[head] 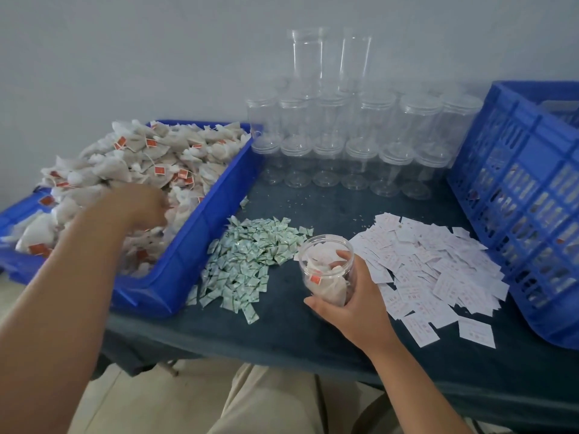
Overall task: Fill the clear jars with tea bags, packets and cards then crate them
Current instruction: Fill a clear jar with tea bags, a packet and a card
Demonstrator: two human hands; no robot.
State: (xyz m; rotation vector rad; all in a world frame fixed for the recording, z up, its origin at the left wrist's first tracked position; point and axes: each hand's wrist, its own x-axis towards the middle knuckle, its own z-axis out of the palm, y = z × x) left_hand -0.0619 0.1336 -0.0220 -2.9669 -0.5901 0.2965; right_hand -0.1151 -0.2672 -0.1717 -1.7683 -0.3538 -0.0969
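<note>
Head view shows my left hand (pixel 138 205) down in the tea bags (pixel 150 158) heaped in the bin (pixel 194 245). Its fingers are blurred among the bags, so I cannot tell whether they have pinched one. My right hand (pixel 351 299) grips the jar (pixel 326 267), fingers round its far side and thumb on the near side. It holds the jar between the packets (pixel 247 261) and the cards (pixel 432 261).

The jar stands roughly upright, its open mouth tipped a little toward me, with a few bags already inside. It lies well to the right of my left hand, beyond the bin's wall and the packets. I judge the next bag must cross that way and drop in from above. My left forearm reaches forward over the bin's near edge. The crate (pixel 517 183) waits at far right.
</note>
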